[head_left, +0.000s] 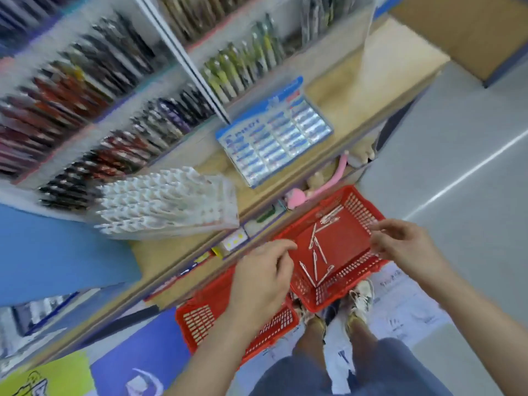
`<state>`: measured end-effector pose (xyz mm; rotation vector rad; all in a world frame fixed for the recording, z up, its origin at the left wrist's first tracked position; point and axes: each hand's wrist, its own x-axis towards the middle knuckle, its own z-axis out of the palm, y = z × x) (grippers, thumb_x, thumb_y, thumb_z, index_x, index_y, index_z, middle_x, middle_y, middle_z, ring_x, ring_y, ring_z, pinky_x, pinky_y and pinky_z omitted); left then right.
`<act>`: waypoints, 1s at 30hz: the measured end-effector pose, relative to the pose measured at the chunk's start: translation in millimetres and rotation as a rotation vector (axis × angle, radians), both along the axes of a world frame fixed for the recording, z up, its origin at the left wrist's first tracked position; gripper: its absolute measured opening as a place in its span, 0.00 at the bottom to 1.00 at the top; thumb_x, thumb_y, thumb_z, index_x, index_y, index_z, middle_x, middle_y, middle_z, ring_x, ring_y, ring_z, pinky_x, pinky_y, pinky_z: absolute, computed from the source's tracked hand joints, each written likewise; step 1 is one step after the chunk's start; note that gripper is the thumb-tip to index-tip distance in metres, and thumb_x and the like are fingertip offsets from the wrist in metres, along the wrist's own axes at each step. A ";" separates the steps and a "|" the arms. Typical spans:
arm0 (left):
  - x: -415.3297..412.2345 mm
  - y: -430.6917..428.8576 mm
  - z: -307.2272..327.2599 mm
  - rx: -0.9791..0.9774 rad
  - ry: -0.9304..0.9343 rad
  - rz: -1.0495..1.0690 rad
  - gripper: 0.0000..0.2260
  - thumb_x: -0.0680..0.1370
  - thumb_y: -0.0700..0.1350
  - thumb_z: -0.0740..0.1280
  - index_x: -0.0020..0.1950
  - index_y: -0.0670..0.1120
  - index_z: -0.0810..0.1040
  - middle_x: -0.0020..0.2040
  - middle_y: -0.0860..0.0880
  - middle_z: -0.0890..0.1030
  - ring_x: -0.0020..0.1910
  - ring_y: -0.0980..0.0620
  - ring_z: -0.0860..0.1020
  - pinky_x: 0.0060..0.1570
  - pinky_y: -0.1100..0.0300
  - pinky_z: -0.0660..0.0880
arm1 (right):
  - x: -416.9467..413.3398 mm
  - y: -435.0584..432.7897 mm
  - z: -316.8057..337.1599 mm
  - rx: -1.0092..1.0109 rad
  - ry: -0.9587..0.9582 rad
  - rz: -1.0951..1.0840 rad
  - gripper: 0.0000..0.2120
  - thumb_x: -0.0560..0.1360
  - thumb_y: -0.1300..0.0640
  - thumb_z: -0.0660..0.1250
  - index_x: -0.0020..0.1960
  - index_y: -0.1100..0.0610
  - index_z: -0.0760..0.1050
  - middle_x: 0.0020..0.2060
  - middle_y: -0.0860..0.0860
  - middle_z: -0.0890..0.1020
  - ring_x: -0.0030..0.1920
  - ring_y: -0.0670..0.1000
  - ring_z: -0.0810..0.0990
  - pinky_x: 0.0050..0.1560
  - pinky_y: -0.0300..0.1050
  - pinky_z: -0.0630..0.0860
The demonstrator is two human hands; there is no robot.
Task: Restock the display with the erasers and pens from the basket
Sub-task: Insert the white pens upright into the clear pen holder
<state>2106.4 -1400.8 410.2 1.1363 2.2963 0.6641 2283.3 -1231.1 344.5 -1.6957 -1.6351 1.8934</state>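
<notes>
A red plastic basket [368, 212] stands on the floor below the shelf, with several white pens [315, 252] lying loose on its bottom. My left hand [261, 277] hovers over the basket's left rim, fingers loosely curled and holding nothing. Over the right rim, my right hand [400, 244] has its fingers spread and is empty. On the wooden shelf above sits a blue tray of erasers [274, 132], and left of it a clear rack of white pens [165, 204]. The frame is motion-blurred.
A second red basket [200, 318] lies on the floor under my left arm. Tiers of dark, red and green pens [94, 90] fill the display at upper left. Pink plush items [314, 187] sit on the lower shelf. My feet [360, 298] stand by the basket.
</notes>
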 end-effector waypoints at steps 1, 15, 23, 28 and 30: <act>8.2 0.0 -27.4 -0.067 -0.048 0.007 0.11 0.74 0.44 0.62 0.51 0.52 0.81 0.48 0.56 0.83 0.47 0.59 0.79 0.51 0.63 0.72 | 8.1 1.0 -16.5 -0.009 -0.016 0.001 0.06 0.75 0.67 0.65 0.51 0.63 0.78 0.36 0.58 0.81 0.34 0.54 0.78 0.39 0.45 0.76; 50.3 23.9 -517.4 -0.612 -0.200 0.103 0.09 0.74 0.45 0.66 0.53 0.49 0.80 0.50 0.49 0.84 0.53 0.48 0.80 0.51 0.57 0.74 | 13.1 30.4 -463.4 0.411 -0.341 0.734 0.22 0.72 0.58 0.66 0.65 0.56 0.72 0.59 0.56 0.77 0.59 0.58 0.76 0.60 0.49 0.72; 46.7 62.8 -715.3 -0.698 0.044 0.103 0.38 0.68 0.66 0.67 0.67 0.42 0.65 0.64 0.40 0.73 0.63 0.39 0.72 0.57 0.51 0.70 | -38.0 53.6 -646.0 0.659 -0.483 1.005 0.34 0.73 0.61 0.62 0.76 0.56 0.53 0.76 0.55 0.57 0.75 0.57 0.56 0.68 0.56 0.67; 55.5 79.0 -749.2 -0.657 0.052 0.121 0.26 0.70 0.61 0.69 0.58 0.45 0.66 0.57 0.43 0.77 0.56 0.41 0.77 0.47 0.53 0.72 | -65.9 62.2 -682.9 0.882 -0.584 0.995 0.25 0.76 0.58 0.50 0.73 0.54 0.57 0.73 0.53 0.60 0.75 0.55 0.56 0.60 0.56 0.70; 55.8 83.5 -751.5 -0.672 0.080 0.085 0.21 0.70 0.57 0.69 0.55 0.45 0.69 0.53 0.43 0.80 0.53 0.41 0.79 0.43 0.53 0.72 | -71.1 61.2 -684.8 0.908 -0.629 1.007 0.22 0.76 0.58 0.47 0.69 0.56 0.63 0.67 0.55 0.68 0.69 0.57 0.64 0.58 0.57 0.68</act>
